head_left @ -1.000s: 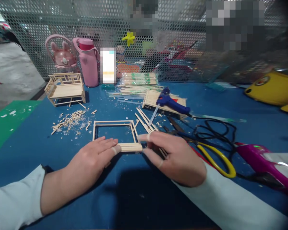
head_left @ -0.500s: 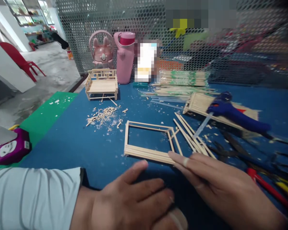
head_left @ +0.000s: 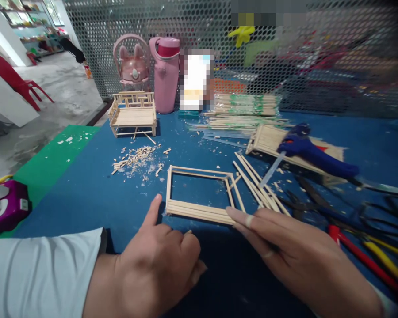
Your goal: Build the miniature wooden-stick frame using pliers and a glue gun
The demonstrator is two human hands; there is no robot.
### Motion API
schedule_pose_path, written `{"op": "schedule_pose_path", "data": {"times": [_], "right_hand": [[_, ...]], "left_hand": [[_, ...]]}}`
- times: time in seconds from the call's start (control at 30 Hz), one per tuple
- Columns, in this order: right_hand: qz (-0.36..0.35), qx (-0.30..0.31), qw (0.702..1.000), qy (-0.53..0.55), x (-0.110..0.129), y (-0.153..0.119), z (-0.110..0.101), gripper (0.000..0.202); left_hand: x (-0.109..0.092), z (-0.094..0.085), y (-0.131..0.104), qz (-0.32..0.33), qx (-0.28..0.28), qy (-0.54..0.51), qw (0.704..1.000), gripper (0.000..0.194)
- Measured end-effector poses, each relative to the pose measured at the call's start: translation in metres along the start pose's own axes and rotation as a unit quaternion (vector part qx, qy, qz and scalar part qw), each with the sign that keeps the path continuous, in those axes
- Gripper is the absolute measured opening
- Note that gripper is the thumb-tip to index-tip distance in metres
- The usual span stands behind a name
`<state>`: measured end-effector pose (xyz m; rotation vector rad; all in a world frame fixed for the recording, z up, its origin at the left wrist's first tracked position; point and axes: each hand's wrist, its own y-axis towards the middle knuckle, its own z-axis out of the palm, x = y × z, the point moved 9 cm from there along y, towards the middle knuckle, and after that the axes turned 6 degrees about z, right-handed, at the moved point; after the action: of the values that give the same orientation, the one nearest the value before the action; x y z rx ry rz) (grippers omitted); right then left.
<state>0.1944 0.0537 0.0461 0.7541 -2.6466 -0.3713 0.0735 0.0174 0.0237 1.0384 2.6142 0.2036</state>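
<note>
A small rectangular frame of thin wooden sticks (head_left: 199,212) lies at the middle of the blue tabletop, with several sticks side by side along its near edge. My right hand (head_left: 288,247) pinches the near right corner of this frame between thumb and fingers. My left hand (head_left: 152,260) holds nothing; one finger stretches toward the frame's near left corner, apart from it, while the other fingers are curled. Right of the frame, loose sticks (head_left: 255,183) lie beside a blue glue gun (head_left: 321,152) with a clear stick at its tip.
A miniature wooden bench (head_left: 134,117) stands at the back left, behind a pile of stick offcuts (head_left: 135,159). A pink bottle (head_left: 166,79) and bundled sticks (head_left: 245,104) are near the mesh panel. Red-handled pliers (head_left: 361,251) lie right; a purple box (head_left: 8,207) stands left.
My left hand has moved left and curled its fingers, leaving one stretched out near the frame's left corner. My right hand keeps its pinch on the frame. The view has shifted slightly.
</note>
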Motion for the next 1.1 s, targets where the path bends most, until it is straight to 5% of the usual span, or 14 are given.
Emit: {"op": "schedule_pose_path", "data": {"times": [0.43,1.1], "right_hand": [[-0.005,0.011,1.000,-0.003,-0.001,0.000,0.001,0.034],[-0.002,0.020,0.999,0.040,0.001,0.003,0.000,0.031]], "left_hand": [[-0.007,-0.011,-0.001,0.034,-0.041,-0.070,0.996,0.026],[-0.003,-0.002,-0.001,0.024,-0.009,-0.120,0.992,0.021]]}}
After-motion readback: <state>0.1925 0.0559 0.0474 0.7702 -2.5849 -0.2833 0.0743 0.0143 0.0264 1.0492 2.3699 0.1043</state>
